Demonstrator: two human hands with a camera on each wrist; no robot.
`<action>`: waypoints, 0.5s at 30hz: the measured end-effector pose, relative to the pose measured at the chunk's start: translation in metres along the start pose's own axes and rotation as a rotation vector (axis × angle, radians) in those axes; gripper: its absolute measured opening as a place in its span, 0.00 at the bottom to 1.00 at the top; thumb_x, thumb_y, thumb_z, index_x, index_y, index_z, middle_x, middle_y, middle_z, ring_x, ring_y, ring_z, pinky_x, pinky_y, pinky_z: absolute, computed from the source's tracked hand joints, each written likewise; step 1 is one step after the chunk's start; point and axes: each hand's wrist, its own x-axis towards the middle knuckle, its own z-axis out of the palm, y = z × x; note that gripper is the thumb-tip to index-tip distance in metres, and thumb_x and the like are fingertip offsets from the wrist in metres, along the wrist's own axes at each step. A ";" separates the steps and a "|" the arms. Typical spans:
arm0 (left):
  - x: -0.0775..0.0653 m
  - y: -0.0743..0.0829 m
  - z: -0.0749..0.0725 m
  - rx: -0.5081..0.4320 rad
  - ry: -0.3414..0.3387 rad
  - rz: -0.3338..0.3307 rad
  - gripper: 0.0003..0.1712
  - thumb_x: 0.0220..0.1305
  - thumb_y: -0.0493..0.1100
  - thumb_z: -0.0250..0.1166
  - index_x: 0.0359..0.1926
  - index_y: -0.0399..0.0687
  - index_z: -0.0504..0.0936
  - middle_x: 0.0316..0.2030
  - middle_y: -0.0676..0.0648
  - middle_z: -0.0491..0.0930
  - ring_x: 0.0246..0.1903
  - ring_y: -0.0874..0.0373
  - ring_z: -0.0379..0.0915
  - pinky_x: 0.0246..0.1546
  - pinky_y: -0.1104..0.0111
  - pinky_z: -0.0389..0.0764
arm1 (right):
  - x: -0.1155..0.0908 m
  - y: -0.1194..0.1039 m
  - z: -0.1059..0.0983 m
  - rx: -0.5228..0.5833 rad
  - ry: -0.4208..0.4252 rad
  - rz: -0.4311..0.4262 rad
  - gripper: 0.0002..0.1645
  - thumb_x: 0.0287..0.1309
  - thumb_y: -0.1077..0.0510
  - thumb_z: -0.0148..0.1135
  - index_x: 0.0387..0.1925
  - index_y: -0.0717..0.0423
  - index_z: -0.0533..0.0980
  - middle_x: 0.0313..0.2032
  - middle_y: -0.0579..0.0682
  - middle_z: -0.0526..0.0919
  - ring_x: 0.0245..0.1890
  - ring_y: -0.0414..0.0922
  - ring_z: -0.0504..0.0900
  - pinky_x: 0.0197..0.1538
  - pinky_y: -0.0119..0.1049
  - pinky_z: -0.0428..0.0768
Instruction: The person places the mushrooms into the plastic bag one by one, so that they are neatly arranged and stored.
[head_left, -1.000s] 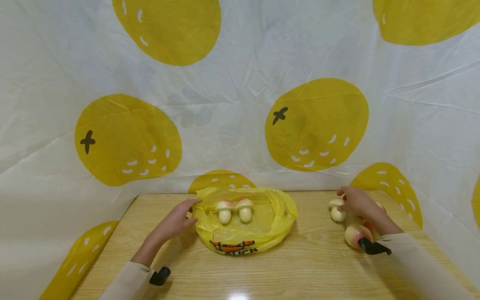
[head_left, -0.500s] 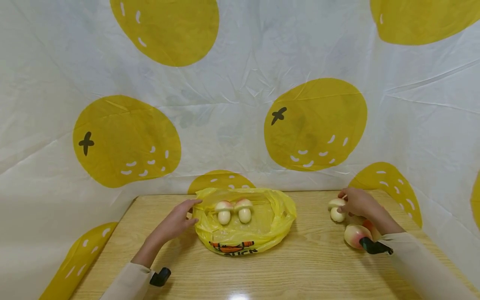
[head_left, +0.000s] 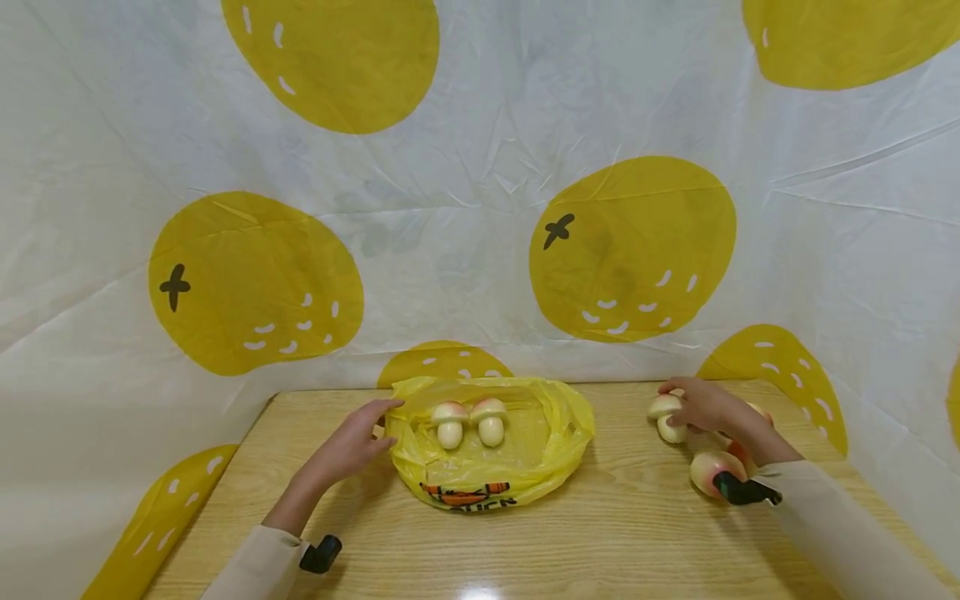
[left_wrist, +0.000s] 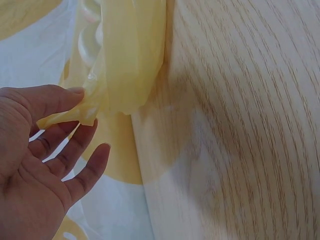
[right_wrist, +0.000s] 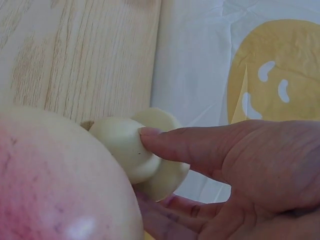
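A crinkled yellow plastic bag (head_left: 566,433) lies with its mouth spread on the table's middle. Two toy mushrooms, one on the left (head_left: 450,427) and one on the right (head_left: 491,425), sit side by side in it, pale with pinkish caps. My left hand (head_left: 360,437) pinches the bag's left edge; in the left wrist view the thumb presses the yellow film (left_wrist: 127,60) against the fingers. Over on the right, my right hand (head_left: 712,411) grips another pale mushroom (right_wrist: 122,147), thumb on its stem and fingers beneath the cap.
A pink-and-cream toy peach (head_left: 708,472) lies under the right wrist and looms large in the right wrist view. More reddish pieces (head_left: 761,411) are partly hidden behind that hand. A white cloth (head_left: 465,275) with yellow fruit prints hangs behind the wooden table (head_left: 600,533).
My right hand has shifted slightly left with the mushroom during the last half second. The left hand and the bag have stayed where they were.
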 end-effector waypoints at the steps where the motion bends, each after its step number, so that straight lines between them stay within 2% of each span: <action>1: 0.000 0.000 0.000 -0.001 0.001 0.001 0.35 0.66 0.33 0.68 0.72 0.37 0.68 0.66 0.36 0.72 0.54 0.43 0.76 0.51 0.52 0.81 | 0.001 0.000 0.000 0.028 -0.014 0.000 0.33 0.58 0.67 0.69 0.61 0.75 0.66 0.37 0.62 0.76 0.29 0.48 0.75 0.33 0.41 0.80; 4: 0.000 -0.001 0.000 -0.004 0.003 0.005 0.35 0.66 0.33 0.68 0.72 0.37 0.68 0.66 0.36 0.72 0.54 0.43 0.76 0.51 0.51 0.81 | 0.004 0.001 0.001 0.142 -0.071 0.029 0.36 0.59 0.68 0.67 0.65 0.76 0.63 0.45 0.70 0.75 0.33 0.50 0.77 0.38 0.47 0.84; 7: 0.000 -0.001 0.000 -0.004 0.002 0.008 0.35 0.66 0.33 0.68 0.72 0.36 0.68 0.66 0.36 0.72 0.54 0.43 0.76 0.51 0.51 0.81 | 0.007 0.002 0.003 0.227 -0.112 0.064 0.38 0.59 0.69 0.66 0.67 0.75 0.61 0.50 0.73 0.74 0.35 0.51 0.78 0.41 0.51 0.84; 11: 0.000 -0.001 0.000 -0.004 0.000 0.010 0.35 0.66 0.33 0.68 0.72 0.36 0.68 0.66 0.36 0.72 0.54 0.43 0.76 0.52 0.50 0.81 | 0.011 0.002 0.005 0.254 -0.122 0.062 0.38 0.59 0.68 0.66 0.68 0.74 0.61 0.51 0.72 0.74 0.35 0.50 0.78 0.41 0.51 0.84; 15: -0.001 -0.001 0.000 -0.012 0.000 0.004 0.34 0.66 0.33 0.68 0.72 0.36 0.68 0.65 0.36 0.72 0.54 0.42 0.76 0.52 0.49 0.80 | 0.015 -0.001 0.008 0.275 -0.105 0.018 0.38 0.61 0.66 0.65 0.68 0.74 0.61 0.55 0.77 0.72 0.37 0.50 0.80 0.43 0.53 0.85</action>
